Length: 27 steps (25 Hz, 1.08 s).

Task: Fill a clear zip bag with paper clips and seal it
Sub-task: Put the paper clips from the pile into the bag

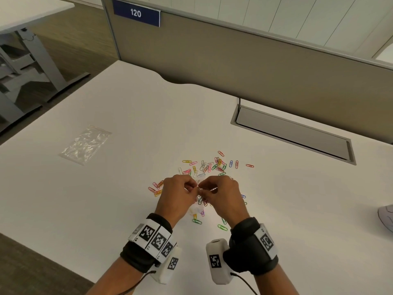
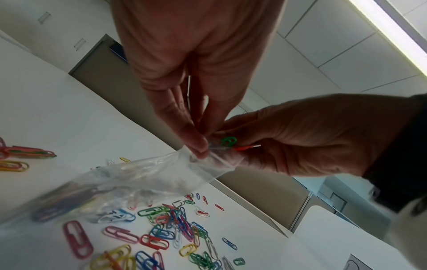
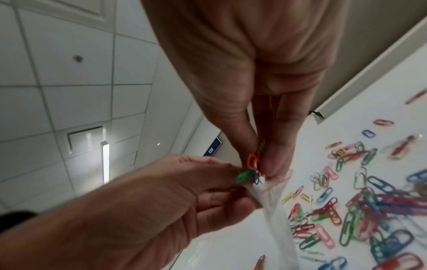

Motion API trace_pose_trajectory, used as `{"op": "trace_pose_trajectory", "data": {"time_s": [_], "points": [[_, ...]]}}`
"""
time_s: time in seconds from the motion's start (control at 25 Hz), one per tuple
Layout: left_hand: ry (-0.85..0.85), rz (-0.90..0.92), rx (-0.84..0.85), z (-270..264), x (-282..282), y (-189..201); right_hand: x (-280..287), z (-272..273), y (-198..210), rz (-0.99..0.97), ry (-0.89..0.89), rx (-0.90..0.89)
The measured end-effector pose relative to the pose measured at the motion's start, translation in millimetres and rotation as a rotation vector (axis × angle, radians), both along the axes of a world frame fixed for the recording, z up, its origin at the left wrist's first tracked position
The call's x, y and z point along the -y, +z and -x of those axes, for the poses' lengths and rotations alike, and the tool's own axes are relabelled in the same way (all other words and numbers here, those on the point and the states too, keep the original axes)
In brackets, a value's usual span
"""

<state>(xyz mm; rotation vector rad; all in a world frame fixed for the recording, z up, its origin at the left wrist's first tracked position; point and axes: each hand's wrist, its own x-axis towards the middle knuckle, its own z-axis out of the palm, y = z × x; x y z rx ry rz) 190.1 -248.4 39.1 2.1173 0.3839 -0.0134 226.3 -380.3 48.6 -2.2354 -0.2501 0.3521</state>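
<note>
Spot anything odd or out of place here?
Only a second clear bag lying unused at the desk's far left, away from the work. Loose clips scattered on the desk are expected mid-task. Left hand holds the bag mouth; right hand pinches clips at it.

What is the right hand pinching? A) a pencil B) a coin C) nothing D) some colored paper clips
D: the right hand pinches a few colored paper clips at the mouth of the clear zip bag, which the left hand holds open.
</note>
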Motion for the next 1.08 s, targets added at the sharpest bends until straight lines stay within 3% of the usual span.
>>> {"op": "trace_pose_trajectory", "data": {"time_s": [0.28,0.44,0.6,0.72,0.88,0.96,1.08], "points": [[0.007,0.021,0.0,2,-3,1,5,-2,-5,-0.168,-0.067,-0.151],[0.015,-0.001,0.011,1,-4,2,6,-3,-1,-0.201,-0.015,-0.221],[0.038,0.006,0.014,1,-6,2,11,-4,-1,-0.21,0.035,-0.116],[0.054,0.017,0.026,1,-11,0,33,-14,-17,-0.027,-0.087,0.097],[0.057,0.034,0.052,3,-15,-2,62,-16,-55,0.443,-0.002,-0.015],[0.063,0.04,0.058,3,-15,-3,61,-16,-72,0.45,-0.018,-0.044],[0.067,0.055,0.054,3,-13,-4,46,-20,-84,0.304,-0.004,0.011]]}}
